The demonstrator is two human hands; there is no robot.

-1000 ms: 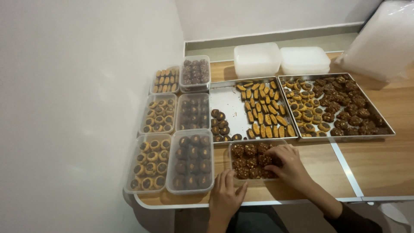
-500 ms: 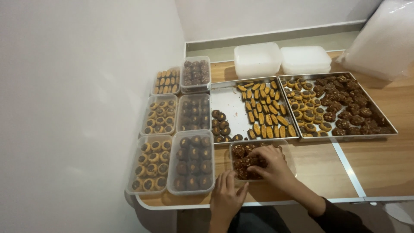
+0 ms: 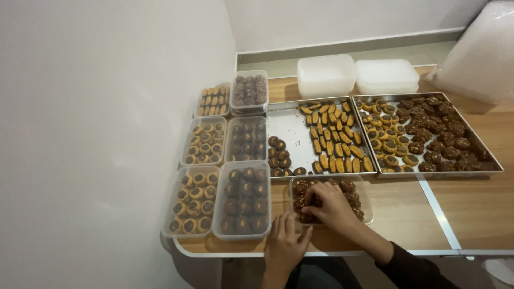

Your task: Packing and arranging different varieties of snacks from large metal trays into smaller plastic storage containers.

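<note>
A clear plastic container (image 3: 368, 206) of dark chocolate cookies (image 3: 353, 197) stands at the table's near edge. My right hand (image 3: 327, 206) reaches into its left half, fingers bent down among the cookies; whether they pinch one is hidden. My left hand (image 3: 284, 243) lies flat on the table with fingers together, its tips touching the container's near left corner. It holds nothing.
Two metal trays lie behind: the left tray (image 3: 289, 126) with oblong and round cookies, the right tray (image 3: 444, 173) with round ones. Several filled clear boxes (image 3: 243, 198) stand at the left by the wall (image 3: 107, 134). Empty white containers (image 3: 326, 75) and a plastic bag (image 3: 482, 53) sit at the back.
My right hand has slid from the container's right side to its left half. The left hand has stayed at the near left corner. The view has shifted slightly.
</note>
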